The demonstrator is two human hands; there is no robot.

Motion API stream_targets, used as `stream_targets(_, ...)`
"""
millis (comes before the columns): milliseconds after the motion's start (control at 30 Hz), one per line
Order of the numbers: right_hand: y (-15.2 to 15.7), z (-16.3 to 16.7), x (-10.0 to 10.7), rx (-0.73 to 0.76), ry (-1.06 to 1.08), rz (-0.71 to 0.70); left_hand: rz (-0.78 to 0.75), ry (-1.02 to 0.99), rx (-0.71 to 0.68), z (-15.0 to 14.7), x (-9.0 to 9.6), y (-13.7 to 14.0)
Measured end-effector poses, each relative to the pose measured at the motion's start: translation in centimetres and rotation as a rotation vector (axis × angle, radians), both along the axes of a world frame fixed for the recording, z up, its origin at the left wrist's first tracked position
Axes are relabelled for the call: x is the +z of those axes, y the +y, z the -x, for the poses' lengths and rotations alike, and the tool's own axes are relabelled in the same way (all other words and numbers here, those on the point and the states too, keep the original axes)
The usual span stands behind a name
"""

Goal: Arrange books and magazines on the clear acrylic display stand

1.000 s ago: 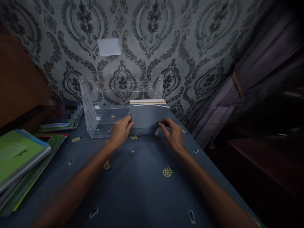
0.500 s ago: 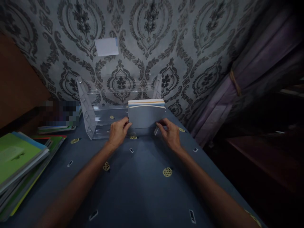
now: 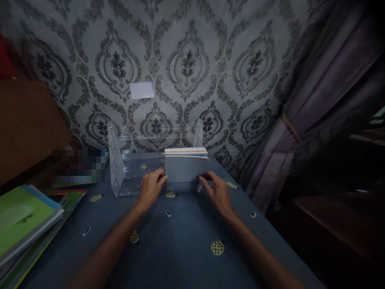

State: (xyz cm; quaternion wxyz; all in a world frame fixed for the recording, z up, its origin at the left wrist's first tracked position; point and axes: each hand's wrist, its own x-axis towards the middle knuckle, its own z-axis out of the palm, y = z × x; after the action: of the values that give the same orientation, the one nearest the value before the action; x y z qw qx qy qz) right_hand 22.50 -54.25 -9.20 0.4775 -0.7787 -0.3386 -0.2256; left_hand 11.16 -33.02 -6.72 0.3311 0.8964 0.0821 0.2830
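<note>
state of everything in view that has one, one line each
blue-grey books, upright
left hand, closed on the books' left edge
right hand, closed at the books' lower right edge
clear rack, standing upright
green-topped stack, lying, edges uneven
curtain, gathered and tied back
white sheet, up on the wall

Head camera: worn on the person's head, above and behind the fingers (image 3: 165, 176), facing forward and down over them.
Forearms (image 3: 255, 249): run from the lower edge away from the lens, placing the fingers near mid-view, not in close-up.
Patterned wall (image 3: 188, 24): beyond the fingers, facing the lens, across the top.
Table (image 3: 177, 253): seen obliquely from above, nearest the lens on this side of the fingers.
Stacked books (image 3: 24, 214): left of the fingers, cut by the left edge.
Curtain (image 3: 275, 160): right of the fingers.
</note>
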Motion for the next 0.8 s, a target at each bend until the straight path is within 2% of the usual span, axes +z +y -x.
stream_targets(200,-0.2,0.4,0.1,-0.036,0.115,-0.074,-0.017,-0.054,0.018,0.1,-0.5,-0.4)
stream_targets(333,0.1,0.1,1.0,-0.013,0.202,-0.177,-0.061,-0.016,0.054,0.3,0.1,-0.6)
stream_targets(533,1.8,-1.0,2.1,0.22,0.282,-0.324,-0.233,0.186,0.175,0.6,1.9,-2.3)
stream_targets(667,2.2,-0.7,2.2,0.22,0.289,-0.323,-0.273,0.343,0.203,0.9,3.0,-3.4)
stream_targets(800,2.2,-0.4,2.3,0.222,0.258,-0.313,-0.322,0.381,0.193,1.1,3.1,-3.7)
